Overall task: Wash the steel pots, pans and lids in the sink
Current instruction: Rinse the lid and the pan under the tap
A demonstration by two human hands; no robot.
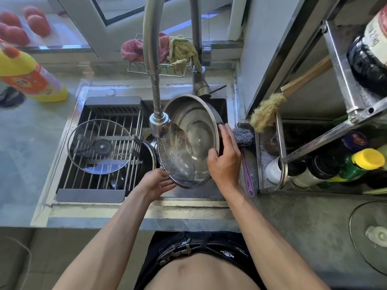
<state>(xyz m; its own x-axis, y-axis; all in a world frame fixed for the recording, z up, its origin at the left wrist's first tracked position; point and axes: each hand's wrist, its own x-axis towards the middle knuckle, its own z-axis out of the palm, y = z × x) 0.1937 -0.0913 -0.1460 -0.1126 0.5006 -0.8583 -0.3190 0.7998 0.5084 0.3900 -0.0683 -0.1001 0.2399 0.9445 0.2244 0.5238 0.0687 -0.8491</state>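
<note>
A person holds a steel lid (188, 141) tilted over the sink (188, 193), its hollow side up under the faucet head (160, 124) at its 9 o'clock, so water runs across and drains off. The right hand (225, 162) clasps the rim at 3 o'clock; the left hand (160, 183), fingers straight, props it at 7 o'clock. A glass lid (100, 146) rests on the drying rack (92, 185), left.

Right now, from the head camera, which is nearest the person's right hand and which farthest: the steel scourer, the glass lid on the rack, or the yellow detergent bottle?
1. Steel scourer: just beside the right hand, on its right.
2. Glass lid: across the sink, on the left rack.
3. Yellow detergent bottle: far left on the counter.
</note>
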